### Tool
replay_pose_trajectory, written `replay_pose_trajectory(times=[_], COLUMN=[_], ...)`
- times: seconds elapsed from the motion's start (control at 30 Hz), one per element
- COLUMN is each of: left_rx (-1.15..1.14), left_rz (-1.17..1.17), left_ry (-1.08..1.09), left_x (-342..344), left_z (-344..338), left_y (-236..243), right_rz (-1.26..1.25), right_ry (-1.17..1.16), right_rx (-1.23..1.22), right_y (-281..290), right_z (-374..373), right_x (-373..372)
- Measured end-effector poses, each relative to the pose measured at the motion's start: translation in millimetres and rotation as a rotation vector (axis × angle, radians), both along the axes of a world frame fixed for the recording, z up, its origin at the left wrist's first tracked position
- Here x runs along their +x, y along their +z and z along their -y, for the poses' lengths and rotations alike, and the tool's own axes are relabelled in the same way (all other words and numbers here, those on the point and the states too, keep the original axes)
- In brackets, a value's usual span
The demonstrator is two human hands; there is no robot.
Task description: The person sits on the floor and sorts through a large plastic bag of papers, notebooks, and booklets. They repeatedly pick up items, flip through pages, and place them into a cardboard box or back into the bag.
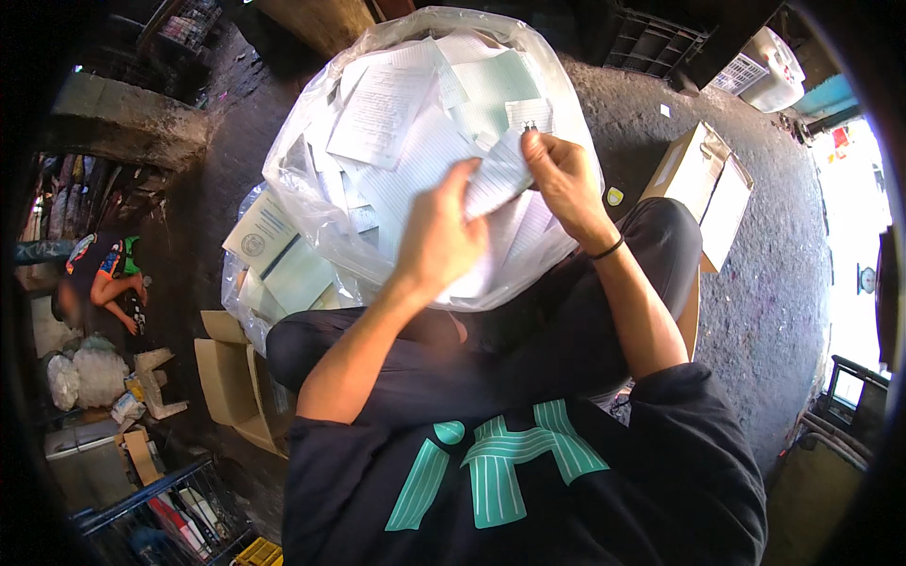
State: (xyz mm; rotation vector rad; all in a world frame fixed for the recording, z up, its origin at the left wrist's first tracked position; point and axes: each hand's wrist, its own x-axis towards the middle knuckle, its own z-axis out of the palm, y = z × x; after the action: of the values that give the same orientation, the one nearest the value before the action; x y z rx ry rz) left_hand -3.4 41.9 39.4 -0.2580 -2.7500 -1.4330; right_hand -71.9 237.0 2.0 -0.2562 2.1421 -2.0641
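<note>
Over a big clear plastic bag (300,179) full of loose papers, both my hands hold a small stack of lined paper (497,176). My left hand (442,231), slightly smeared by motion, grips its left edge with thumb and fingers. On the other side, my right hand (568,184) pinches the upper right corner. A small dark object (530,125), too small to name surely, shows at the right thumb tip. Beneath the hands, written and ruled sheets (385,113) fill the bag, with a pale green sheet (495,85) among them.
An open cardboard box (226,382) stands by my left knee, another box (694,179) beyond my right knee. A second bag holds booklets (260,231) at the left. Farther left a person (104,278) crouches. Crates (651,42) and a white jug (776,75) stand far right.
</note>
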Motion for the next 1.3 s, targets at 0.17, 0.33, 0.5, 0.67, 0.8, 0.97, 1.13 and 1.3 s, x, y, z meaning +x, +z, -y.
replay_pose_trajectory(times=[0.17, 0.33, 0.5, 0.67, 0.8, 0.97, 1.13, 1.3], left_rx=[0.148, -0.273, -0.344, 0.039, 0.306, 0.303, -0.283, -0.652], left_rz=[-0.347, -0.631, -0.724, -0.597, -0.65, -1.147, -1.245, -0.74], left_ry=[0.173, 0.152, 0.227, 0.4, 0.734, 0.934, 0.693, -0.026], left_x=[-19.8, -22.1, -21.5, -12.2, -23.8, -5.2, 16.6, -13.0], left_z=[55.9, 65.0, 77.3, 86.3, 132.3, 183.3, 148.3, 93.9], left_y=[46.7, 49.1, 61.1, 60.1, 49.7, 111.3, 60.6, 24.3], right_rz=[-0.096, -0.152, -0.138, -0.03, -0.142, -0.239, -0.325, -0.078], right_ry=[-0.122, -0.039, 0.131, 0.012, -0.034, -0.106, 0.004, 0.162], right_rx=[0.1, 0.48, 0.222, 0.243, 0.439, 0.548, 0.198, 0.173], right_y=[-12.3, -38.4, -34.9, -58.1, -54.9, -68.5, -34.8, -11.1], right_z=[-15.7, 4.1, 27.5, 31.0, 32.5, 3.0, 1.3, -8.4], right_x=[-20.2, -11.4, -4.6, -13.3, -9.5, -28.3, -7.1, 1.6])
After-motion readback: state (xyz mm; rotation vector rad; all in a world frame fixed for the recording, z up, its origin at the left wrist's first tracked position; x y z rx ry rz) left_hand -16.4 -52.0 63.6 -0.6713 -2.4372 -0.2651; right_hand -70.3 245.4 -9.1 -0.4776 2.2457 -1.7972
